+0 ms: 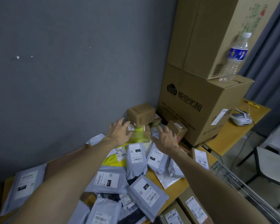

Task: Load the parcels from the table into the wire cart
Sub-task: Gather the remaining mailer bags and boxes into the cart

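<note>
Reach across a heaped table (174,189) for a yellow-taped parcel (140,135), both hands spread wide.

Grey mailers (137,157) crowd the near tabletop, with the wire cart (225,173) at four o'clock. Farther out, at twelve o'clock, the left hand (119,132) and right hand (166,139) flank the taped parcel, gripping nothing; whether they are touching it cannot be told. A small brown carton (141,113) sits tilted on it, and large cartons (192,107) rise behind. The pick-up appears barely begun: the next move likely calls for closing on both sides without toppling the carton.
</note>
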